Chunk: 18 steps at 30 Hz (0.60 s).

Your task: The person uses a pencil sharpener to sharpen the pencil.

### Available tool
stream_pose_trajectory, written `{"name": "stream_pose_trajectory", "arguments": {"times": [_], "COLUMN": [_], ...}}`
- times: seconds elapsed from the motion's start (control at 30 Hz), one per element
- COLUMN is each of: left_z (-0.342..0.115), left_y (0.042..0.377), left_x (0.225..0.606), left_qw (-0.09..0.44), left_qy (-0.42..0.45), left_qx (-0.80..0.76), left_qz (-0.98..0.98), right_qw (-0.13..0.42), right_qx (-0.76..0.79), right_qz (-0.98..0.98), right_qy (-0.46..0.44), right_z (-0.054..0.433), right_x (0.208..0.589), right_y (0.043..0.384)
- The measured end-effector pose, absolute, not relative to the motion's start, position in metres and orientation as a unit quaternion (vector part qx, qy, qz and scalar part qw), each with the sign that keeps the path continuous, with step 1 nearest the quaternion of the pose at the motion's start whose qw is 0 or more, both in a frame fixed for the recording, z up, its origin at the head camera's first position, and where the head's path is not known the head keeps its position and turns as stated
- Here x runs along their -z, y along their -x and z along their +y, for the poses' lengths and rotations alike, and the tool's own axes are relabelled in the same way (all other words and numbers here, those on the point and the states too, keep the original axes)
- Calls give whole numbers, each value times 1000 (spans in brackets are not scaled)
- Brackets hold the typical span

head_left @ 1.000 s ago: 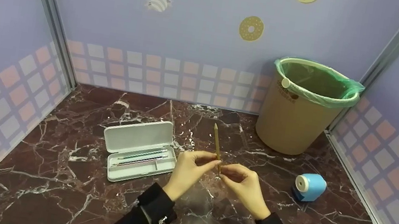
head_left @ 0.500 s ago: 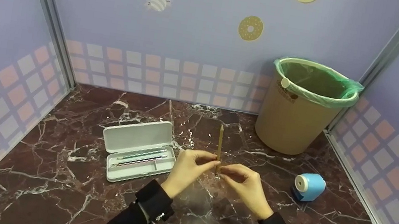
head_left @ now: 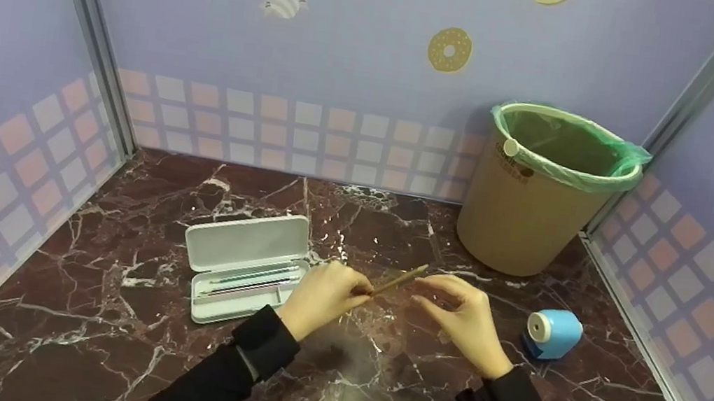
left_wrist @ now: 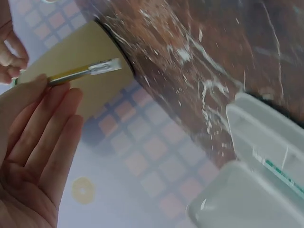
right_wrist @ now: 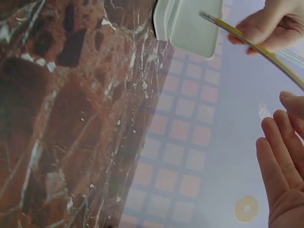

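Observation:
My left hand (head_left: 327, 296) pinches a yellow pencil (head_left: 398, 282) between thumb and fingers. In the left wrist view, the pencil's silver ferrule and whitish eraser (left_wrist: 113, 64) stick out past the thumb. From the left fingers the pencil slants up and right, its other end close to my right hand (head_left: 465, 321). That hand holds nothing, with thumb and forefinger apart; in the right wrist view its fingers (right_wrist: 280, 152) are extended. Left of the hands lies an open white pencil case (head_left: 248, 241), holding several pencils (head_left: 254, 275), partly hidden by the left hand.
To the right on the dark red marbled table (head_left: 97, 331) stands a blue pencil sharpener (head_left: 556, 335) with a cream front. A beige bin (head_left: 518, 214) with a green liner stands at the back right. Patterned panels (head_left: 351, 51) enclose the back and sides.
The pencil has swung from upright to slanting low toward the right. My right hand has come away from the pencil's lower end and shifted right; my left hand has moved slightly left.

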<state>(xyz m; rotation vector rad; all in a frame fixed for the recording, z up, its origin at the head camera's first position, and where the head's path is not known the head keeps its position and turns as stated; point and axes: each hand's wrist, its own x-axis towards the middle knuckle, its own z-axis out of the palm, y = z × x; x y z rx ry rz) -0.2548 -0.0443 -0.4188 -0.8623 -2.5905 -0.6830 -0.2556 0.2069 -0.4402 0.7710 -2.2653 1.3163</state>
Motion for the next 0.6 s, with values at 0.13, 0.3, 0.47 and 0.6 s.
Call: {"name": "stream_pose_trajectory", "arguments": {"times": [0.13, 0.3, 0.47, 0.6], "left_z": [-47, -46, -41, -39], "left_y": [255, 256, 258, 256], "left_x": [419, 420, 423, 424], "left_qw": [198, 240, 293, 305], "left_qy": [316, 314, 308, 310], "left_qx": [165, 92, 13, -11], "left_qz": [-913, -914, -905, -900], "right_qw": [203, 210, 219, 224], "right_qx": [-487, -484, -451, -415], "right_qz": [-804, -798, -806, -819], "right_qy": [-274, -290, -316, -328], "right_z": [207, 206, 205, 205], "right_x": [436, 433, 433, 433], "right_y": [256, 255, 255, 255]}}
